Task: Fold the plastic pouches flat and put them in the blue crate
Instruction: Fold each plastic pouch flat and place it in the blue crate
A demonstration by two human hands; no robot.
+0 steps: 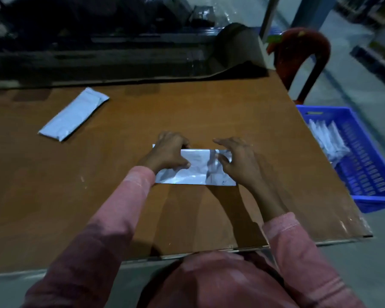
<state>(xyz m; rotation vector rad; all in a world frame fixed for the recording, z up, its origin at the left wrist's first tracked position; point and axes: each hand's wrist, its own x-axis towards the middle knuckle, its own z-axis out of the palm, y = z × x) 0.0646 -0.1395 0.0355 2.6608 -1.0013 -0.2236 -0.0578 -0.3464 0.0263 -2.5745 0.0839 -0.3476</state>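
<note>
pouch (196,172), silvery white and folded into a creased strip, lay flat near the middle of the table (120,185). the left hand (168,153) gripped its left end, fingers curled over the far edge and thumb pressed on top, while the right hand (239,162) rested on its right end, fingers spread and loosely arched, clasping nothing. a second pouch (73,114) lay toward the table's far left, and the blue crate (378,202) stood just off the table's right edge with white pouches (327,141) inside.
</note>
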